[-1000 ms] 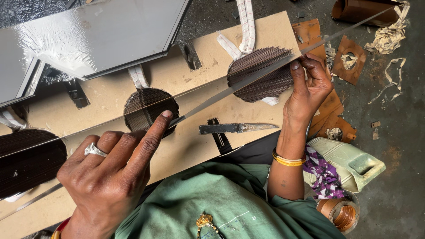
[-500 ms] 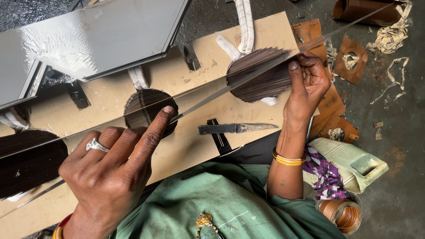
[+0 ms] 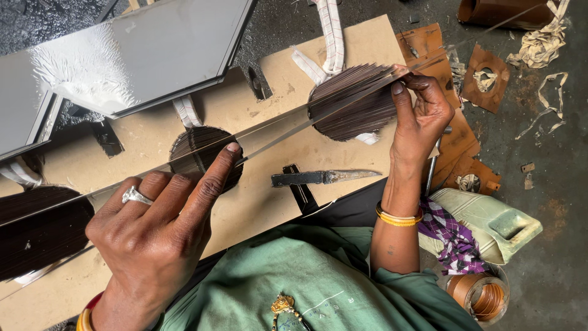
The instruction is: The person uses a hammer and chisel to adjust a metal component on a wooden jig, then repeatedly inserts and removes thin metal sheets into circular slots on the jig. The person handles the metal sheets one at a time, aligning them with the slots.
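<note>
A long thin metal strip (image 3: 288, 132) runs slantwise across a tan wooden board (image 3: 269, 208). My left hand (image 3: 153, 227), a ring on one finger, grips the strip's near part, its forefinger stretched along it beside a round hole packed with dark strips (image 3: 196, 147). My right hand (image 3: 419, 113) pinches the far end of the strip between thumb and fingers, right over a second round bundle of dark strips (image 3: 355, 107). A third dark bundle (image 3: 37, 233) sits at the board's left end.
A knife (image 3: 324, 178) lies on the board near my chest. A shiny grey metal sheet (image 3: 147, 49) leans at the back left. Rusty metal scraps (image 3: 490, 76), a pale green plastic jug (image 3: 490, 220) and a copper-coloured coil (image 3: 481, 294) lie on the floor at right.
My right hand has gone from lying flat on the strip to pinching its end, shifting slightly left over the round bundle. My left hand has hardly moved.
</note>
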Motion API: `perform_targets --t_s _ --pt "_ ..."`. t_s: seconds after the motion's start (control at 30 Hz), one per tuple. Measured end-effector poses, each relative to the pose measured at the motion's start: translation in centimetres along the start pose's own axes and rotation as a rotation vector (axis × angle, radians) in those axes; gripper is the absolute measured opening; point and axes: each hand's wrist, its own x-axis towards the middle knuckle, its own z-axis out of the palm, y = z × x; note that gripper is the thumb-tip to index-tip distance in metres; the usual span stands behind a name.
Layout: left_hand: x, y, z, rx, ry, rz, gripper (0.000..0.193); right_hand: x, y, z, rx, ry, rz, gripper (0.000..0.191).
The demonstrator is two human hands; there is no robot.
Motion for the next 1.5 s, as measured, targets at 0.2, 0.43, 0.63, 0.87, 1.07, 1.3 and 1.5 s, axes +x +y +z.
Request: perform_targets --t_s 0.2,0.43,0.63,0.87,1.07,1.3,1.5 --pt "0.8 0.1 0.5 0.011 -0.012 -0.005 0.051 -0.1 0.2 -0.1 -0.022 0.01 0.002 0.013" --pt "0.7 -0.2 1.3 0.009 -0.014 -0.009 0.05 -0.1 0.2 -0.2 -0.021 0.011 0.003 0.013" --pt "0.4 -0.4 1.6 0.053 -0.015 -0.009 0.054 -0.1 0.3 -0.2 -0.03 0.021 0.008 0.014" --pt "0.3 -0.7 1.6 0.08 -0.011 0.011 0.058 -0.5 0.5 0.1 -0.172 0.073 -0.033 0.013" --pt "0.1 -1.2 1.9 0.067 0.03 0.041 0.06 1.8 -2.2 -1.9 -0.719 0.233 -0.482 0.05" --pt "-0.3 -1.7 2.4 0.044 0.051 0.041 0.054 6.3 -3.4 -5.3 -0.784 -0.075 -0.648 0.023" --pt "-1.3 -2.8 2.9 0.068 0.088 0.05 0.046 5.7 -0.5 -5.8 -0.634 -0.153 -0.76 0.024"
